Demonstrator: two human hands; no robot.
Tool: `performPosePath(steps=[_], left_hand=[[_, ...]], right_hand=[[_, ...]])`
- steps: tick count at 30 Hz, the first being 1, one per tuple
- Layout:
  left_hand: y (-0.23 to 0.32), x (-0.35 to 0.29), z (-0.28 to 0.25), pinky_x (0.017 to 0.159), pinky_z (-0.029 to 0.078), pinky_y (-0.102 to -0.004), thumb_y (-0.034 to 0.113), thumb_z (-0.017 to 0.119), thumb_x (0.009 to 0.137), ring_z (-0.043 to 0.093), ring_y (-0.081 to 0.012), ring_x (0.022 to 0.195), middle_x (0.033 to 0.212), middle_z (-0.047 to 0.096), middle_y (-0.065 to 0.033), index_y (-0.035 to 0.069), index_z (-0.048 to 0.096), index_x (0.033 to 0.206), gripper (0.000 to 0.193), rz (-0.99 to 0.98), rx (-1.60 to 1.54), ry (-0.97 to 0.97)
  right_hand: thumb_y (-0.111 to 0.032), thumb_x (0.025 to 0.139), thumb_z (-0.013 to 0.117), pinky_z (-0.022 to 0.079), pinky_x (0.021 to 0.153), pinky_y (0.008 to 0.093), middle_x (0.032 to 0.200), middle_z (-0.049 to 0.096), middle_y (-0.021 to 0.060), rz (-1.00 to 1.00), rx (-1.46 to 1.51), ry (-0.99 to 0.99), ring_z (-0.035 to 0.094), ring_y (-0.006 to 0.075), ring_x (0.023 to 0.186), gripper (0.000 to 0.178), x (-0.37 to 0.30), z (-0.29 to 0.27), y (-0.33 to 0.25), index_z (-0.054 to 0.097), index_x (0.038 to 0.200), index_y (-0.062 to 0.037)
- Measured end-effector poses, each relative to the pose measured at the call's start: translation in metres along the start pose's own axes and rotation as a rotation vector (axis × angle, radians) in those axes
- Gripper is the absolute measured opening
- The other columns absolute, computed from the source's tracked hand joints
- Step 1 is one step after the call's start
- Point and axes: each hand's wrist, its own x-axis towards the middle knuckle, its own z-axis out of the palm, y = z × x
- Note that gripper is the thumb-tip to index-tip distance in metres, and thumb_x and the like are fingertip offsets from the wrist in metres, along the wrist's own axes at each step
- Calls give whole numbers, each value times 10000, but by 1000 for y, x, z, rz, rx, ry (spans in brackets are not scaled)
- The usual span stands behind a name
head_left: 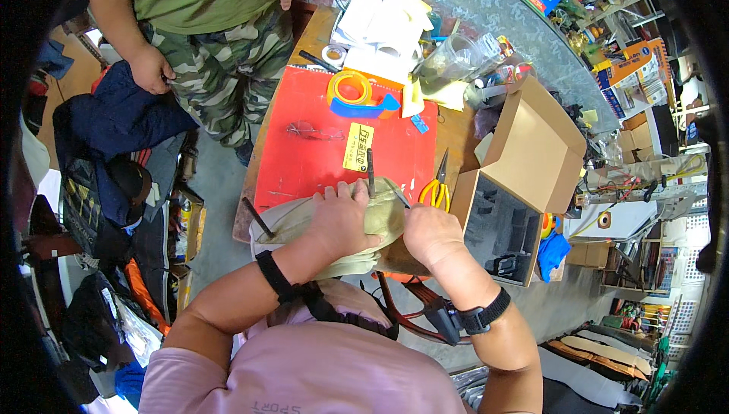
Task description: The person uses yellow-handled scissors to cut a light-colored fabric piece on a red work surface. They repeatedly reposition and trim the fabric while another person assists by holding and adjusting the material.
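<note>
From my remote station I record the following. A pale green cloth article [387, 213] lies at the near edge of the wooden table [456, 137], partly over a red sheet [296, 163]. Two dark strips stand out from it, one at its left end, one beside the left fingertips.

The left hand [339, 220] is laid over the top of the cloth, palm down, fingers slightly parted and pressing on it. The right hand [431, 233] is curled into a loose fist at the cloth's right edge. A thin grey sliver shows by its fingers; I cannot tell what it is or whether it is gripped.

Just beyond the right hand lies a yellow-handled tool [436, 192], apart from it. On the red sheet I note a yellow label [358, 147] and a blue tape dispenser [372, 109] beside a yellow tape roll [335, 88]. To the right stands an open cardboard box [535, 148] with dark padding inside. A person in camouflage trousers [220, 57] stands across the table, at left.
</note>
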Motion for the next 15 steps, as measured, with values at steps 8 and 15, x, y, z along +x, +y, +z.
performPosePath(steps=[8, 15], left_hand=[[4, 0, -6, 912, 377, -590, 536, 713, 647, 494, -452, 1099, 1245, 464, -307, -43, 307, 1363, 1006, -44, -65, -98], [6, 3, -7, 916, 373, -595, 556, 715, 636, 473, -444, 1132, 1267, 447, -293, -36, 304, 1370, 1029, -71, -69, -145]], right_hand=[[-144, 854, 441, 535, 707, 426, 823, 668, 208, 79, 97, 98, 671, 342, 786, 234, -23, 28, 4, 605, 907, 15], [-208, 900, 443, 529, 570, 443, 650, 636, 196, 71, 163, 328, 653, 347, 614, 244, -35, 80, 13, 541, 823, 2]])
